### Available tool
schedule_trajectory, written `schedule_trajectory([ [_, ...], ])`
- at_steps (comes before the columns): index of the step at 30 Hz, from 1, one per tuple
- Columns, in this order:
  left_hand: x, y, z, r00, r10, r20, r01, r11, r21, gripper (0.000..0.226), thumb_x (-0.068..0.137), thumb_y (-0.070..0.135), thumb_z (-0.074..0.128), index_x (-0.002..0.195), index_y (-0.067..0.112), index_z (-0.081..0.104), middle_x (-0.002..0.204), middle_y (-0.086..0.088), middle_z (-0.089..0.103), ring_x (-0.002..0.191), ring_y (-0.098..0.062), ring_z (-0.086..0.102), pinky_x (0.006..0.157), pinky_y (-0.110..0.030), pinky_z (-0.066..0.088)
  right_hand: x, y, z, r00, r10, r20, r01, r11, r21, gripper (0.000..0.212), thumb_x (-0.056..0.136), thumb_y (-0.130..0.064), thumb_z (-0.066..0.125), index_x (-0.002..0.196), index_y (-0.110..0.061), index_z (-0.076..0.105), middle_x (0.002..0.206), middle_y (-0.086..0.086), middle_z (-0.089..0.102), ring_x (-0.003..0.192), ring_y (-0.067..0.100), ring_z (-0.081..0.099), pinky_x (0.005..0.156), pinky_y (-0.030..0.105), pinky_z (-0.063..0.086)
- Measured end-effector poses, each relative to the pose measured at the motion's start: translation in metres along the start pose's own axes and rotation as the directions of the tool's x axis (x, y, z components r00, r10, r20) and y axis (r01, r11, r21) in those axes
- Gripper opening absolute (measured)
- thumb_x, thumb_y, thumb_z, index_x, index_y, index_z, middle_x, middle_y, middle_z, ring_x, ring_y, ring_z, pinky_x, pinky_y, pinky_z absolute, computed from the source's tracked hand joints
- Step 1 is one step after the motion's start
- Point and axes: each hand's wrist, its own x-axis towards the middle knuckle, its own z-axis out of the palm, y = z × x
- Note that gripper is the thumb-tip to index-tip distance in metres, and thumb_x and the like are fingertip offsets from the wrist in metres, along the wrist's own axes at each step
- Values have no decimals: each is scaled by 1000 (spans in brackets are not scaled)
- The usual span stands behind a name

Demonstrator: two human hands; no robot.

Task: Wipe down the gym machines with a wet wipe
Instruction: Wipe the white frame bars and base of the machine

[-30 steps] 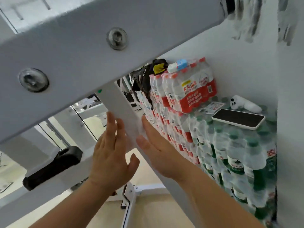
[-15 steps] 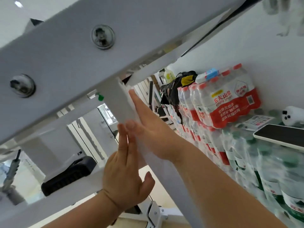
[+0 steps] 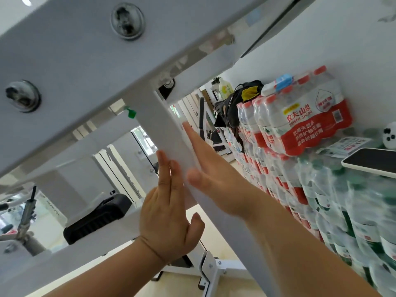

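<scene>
A white gym machine frame fills the view: a broad slanted beam (image 3: 70, 67) with two bolts, and a narrower post (image 3: 162, 133) running down to the right from it. My right hand (image 3: 212, 176) lies flat on the post's right face, pressing a white wet wipe (image 3: 186, 137) that barely stands out from the white paint; only its edge shows by my fingertips. My left hand (image 3: 169, 213) rests flat against the post's left face, fingers straight and together, thumb spread out, with nothing visibly in it.
Shrink-wrapped packs of water bottles (image 3: 304, 125) are stacked close on the right, with a phone (image 3: 372, 161) lying on them and a black bag (image 3: 233, 106) behind. A black grip pad (image 3: 96, 217) sits lower left. White base brackets (image 3: 210, 269) lie on the floor below.
Both hands have slid up the post toward its joint with the beam, the right hand leading. The view has tilted upward and moved closer.
</scene>
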Motion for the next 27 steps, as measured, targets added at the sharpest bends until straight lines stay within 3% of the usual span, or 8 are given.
schedule_trajectory([
  [4, 0, 3, 1, 1000, -5, -16, 6, 999, 43, 106, 80, 43, 49, 160, 7, -9, 168, -19, -12, 106, -40, 63, 83, -42, 55, -57, 37, 6, 994, 112, -8, -112, 994, 4, 119, 62, -104, 35, 160, -49, -2, 163, -36, 12, 145, -16, 22, 111, 12, 33],
  [8, 1, 4, 1, 1000, -10, -2, 10, 998, 61, 103, 81, 42, 46, 160, 4, -8, 168, -19, -14, 103, -40, 65, 84, -38, 52, -45, 23, 2, 989, 148, -18, -149, 989, -26, 118, 61, -105, 34, 160, -50, -2, 167, -30, 9, 150, -5, 22, 123, 40, 34],
  [10, 1, 3, 2, 1000, -10, 8, 10, 998, 62, 99, 84, 43, 45, 159, -2, -2, 168, -20, -13, 111, -40, 62, 86, -37, 51, -39, 15, 5, 993, 111, -25, -112, 994, -19, 118, 63, -104, 34, 160, -49, -4, 167, -30, 5, 153, 0, 20, 122, 40, 32],
  [15, -1, 3, 3, 1000, 10, 1, -10, 996, 94, 104, 79, 45, 46, 160, 6, -7, 167, -13, -21, 114, -44, 60, 91, -48, 54, -100, 45, 21, 970, 226, -87, -235, 964, -122, 118, 56, -107, 31, 155, -58, -10, 153, -50, -5, 131, -34, 5, 100, 3, 17],
  [17, -2, 4, 3, 1000, 12, -8, -11, 993, 117, 103, 79, 42, 45, 160, 7, -9, 167, -12, -22, 133, -43, 46, 102, -54, 48, -133, 61, 27, 942, 300, -149, -323, 931, -167, 118, 56, -108, 28, 156, -57, -8, 149, -55, -3, 124, -40, 4, 92, -4, 16],
  [19, -2, 3, 1, 1000, -20, -3, 20, 987, 157, 100, 81, 42, 44, 159, -1, -2, 167, -18, -15, 153, -41, 17, 117, -63, 28, -147, 67, 36, 913, 349, -211, -381, 914, -139, 117, 58, -108, 28, 158, -53, 3, 152, -44, 17, 132, -27, 24, 104, 8, 33],
  [21, 0, 5, -3, 999, -43, -3, 43, 978, 202, 96, 83, 40, 46, 158, -6, 9, 167, -26, -3, 155, -43, 1, 123, -65, 6, -142, 62, 45, 897, 355, -264, -387, 919, -79, 115, 62, -106, 28, 159, -48, 9, 153, -28, 30, 137, -3, 41, 108, 36, 49],
  [27, -28, 59, 11, 899, 402, 176, -433, 877, 209, 73, 95, 36, 41, 157, 2, 25, 167, -20, 18, 155, -42, 10, 124, -62, 5, -140, 59, 60, 910, 240, -340, -274, 960, -55, 90, 90, -84, 29, 163, -40, 2, 169, -23, 10, 156, 3, 12, 125, 50, 24],
])
